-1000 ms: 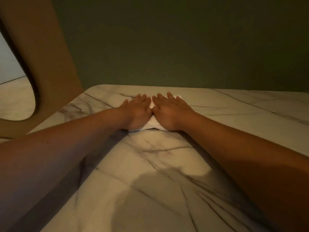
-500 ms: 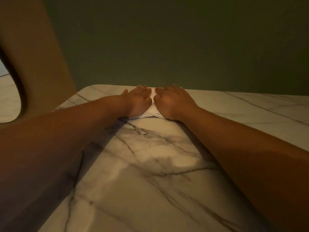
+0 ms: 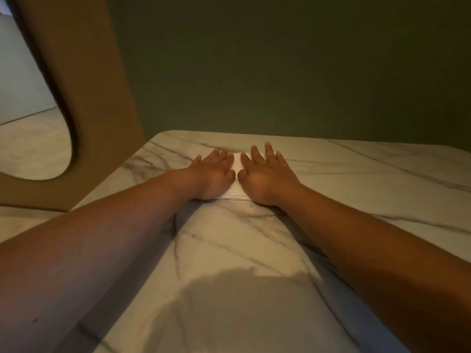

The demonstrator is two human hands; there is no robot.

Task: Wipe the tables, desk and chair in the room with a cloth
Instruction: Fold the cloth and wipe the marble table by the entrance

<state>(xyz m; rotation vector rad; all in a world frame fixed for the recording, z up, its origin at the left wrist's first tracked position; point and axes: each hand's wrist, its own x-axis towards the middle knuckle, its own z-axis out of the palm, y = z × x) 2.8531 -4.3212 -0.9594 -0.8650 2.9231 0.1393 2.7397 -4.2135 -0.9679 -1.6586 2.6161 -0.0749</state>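
A folded white cloth [image 3: 237, 163] lies flat on the marble table [image 3: 244, 250], toward its far left corner. Both my hands rest on it side by side, palms down. My left hand [image 3: 214, 174] covers the cloth's left half with its fingers close together. My right hand [image 3: 266, 174] covers the right half with its fingers slightly spread. Only a strip of cloth between the hands and a folded edge under the wrists shows. Both forearms stretch out over the table top.
A dark green wall [image 3: 280, 72] stands right behind the table's far edge. To the left rises a curved brown panel [image 3: 89, 98] with an oval opening, and pale floor [image 3: 30, 149] shows through it. The table's left edge runs diagonally near my left arm.
Both hands pushed the cloth out to the table's far edge, then drew it back a little toward me. The right fingers are more spread now.
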